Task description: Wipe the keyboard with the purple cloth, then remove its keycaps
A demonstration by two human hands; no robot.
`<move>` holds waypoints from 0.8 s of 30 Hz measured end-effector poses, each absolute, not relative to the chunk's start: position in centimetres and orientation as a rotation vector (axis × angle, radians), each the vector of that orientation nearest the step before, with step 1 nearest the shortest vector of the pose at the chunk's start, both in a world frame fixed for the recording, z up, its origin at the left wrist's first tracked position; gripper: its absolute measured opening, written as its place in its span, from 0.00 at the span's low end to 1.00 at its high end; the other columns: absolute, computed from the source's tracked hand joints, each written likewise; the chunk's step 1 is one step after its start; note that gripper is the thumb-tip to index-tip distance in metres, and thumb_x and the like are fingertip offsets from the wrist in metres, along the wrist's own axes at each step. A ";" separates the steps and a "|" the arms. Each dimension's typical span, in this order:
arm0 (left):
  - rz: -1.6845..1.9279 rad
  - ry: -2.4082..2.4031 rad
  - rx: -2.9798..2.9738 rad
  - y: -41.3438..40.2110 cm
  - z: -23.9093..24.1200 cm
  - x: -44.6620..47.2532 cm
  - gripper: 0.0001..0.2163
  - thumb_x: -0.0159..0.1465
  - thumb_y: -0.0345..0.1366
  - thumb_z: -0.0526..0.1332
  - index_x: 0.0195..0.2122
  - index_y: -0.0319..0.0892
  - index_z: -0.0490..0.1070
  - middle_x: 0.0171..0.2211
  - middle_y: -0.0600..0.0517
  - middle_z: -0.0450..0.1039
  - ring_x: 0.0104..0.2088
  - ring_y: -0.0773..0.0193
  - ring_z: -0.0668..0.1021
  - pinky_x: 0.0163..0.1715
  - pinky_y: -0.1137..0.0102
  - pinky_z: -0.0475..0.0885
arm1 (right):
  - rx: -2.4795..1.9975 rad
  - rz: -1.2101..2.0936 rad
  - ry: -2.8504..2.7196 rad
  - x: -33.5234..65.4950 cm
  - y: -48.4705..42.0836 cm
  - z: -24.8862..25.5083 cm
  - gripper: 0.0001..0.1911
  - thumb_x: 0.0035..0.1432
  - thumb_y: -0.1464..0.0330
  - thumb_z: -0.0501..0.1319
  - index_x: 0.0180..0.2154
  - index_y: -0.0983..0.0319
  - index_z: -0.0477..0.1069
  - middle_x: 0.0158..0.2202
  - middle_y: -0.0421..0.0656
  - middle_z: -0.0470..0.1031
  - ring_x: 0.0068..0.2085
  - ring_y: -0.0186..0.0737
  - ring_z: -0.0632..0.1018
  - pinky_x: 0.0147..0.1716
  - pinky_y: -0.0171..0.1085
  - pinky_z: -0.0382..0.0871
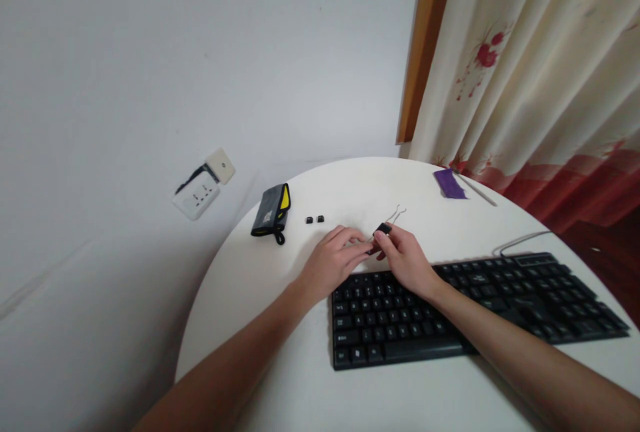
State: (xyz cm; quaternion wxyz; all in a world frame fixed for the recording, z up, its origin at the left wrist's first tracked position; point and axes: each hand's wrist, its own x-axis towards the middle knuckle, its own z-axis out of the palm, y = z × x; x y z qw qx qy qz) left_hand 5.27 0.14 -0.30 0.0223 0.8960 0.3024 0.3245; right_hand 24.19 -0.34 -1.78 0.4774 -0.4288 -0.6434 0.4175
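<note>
A keycap puller [383, 228] with a black grip and thin wire prongs is pinched in my right hand [406, 255], above the keyboard's back edge. One pair of its wires points away to the upper right. My left hand [337, 257] meets the puller's other end, its fingers closed around a small dark piece that looks like a keycap [370, 251], mostly hidden by the fingertips. Beneath both wrists lies a black keyboard [420, 349]. Two loose black keycaps [315, 219] sit side by side on the table beyond my left hand.
A grey pouch [271, 211] with yellow trim lies at the left of the round white table [230, 325]. At the back right are a purple cloth [450, 184] and a thin pale stick [477, 190]. The keyboard cable [523, 241] runs off right. A wall socket [197, 196] is at left.
</note>
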 end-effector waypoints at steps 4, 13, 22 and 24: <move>1.015 0.973 2.804 0.1 -0.1 5.5 0.07 0.67 0.34 0.61 0.45 0.44 0.76 0.42 0.49 0.75 0.42 0.60 0.74 0.43 0.63 0.74 | -1.035 0.972 -1.608 24.3 -0.3 -1.8 0.16 0.67 0.58 0.54 0.32 0.62 0.69 0.29 0.42 0.75 0.29 0.36 0.76 0.31 0.35 0.71; 0.988 1.006 2.799 -0.1 -0.1 5.6 0.06 0.66 0.32 0.63 0.44 0.45 0.75 0.42 0.50 0.76 0.43 0.59 0.75 0.44 0.62 0.73 | -1.023 0.901 -1.671 24.4 -0.6 -1.3 0.15 0.67 0.62 0.55 0.30 0.62 0.71 0.28 0.41 0.75 0.31 0.36 0.74 0.32 0.35 0.67; 0.972 0.893 2.776 -0.2 0.0 5.7 0.06 0.65 0.31 0.64 0.42 0.44 0.76 0.42 0.49 0.75 0.44 0.58 0.74 0.46 0.62 0.71 | -1.031 0.888 -1.678 24.4 -0.4 -1.4 0.17 0.68 0.61 0.54 0.28 0.61 0.68 0.25 0.39 0.71 0.29 0.36 0.72 0.31 0.34 0.65; 0.972 0.830 2.749 -0.2 0.0 5.7 0.05 0.65 0.32 0.64 0.42 0.44 0.76 0.43 0.48 0.75 0.44 0.58 0.74 0.46 0.62 0.71 | -1.024 0.897 -1.670 24.4 -0.4 -1.4 0.17 0.68 0.61 0.54 0.28 0.61 0.67 0.24 0.39 0.70 0.28 0.36 0.72 0.30 0.34 0.65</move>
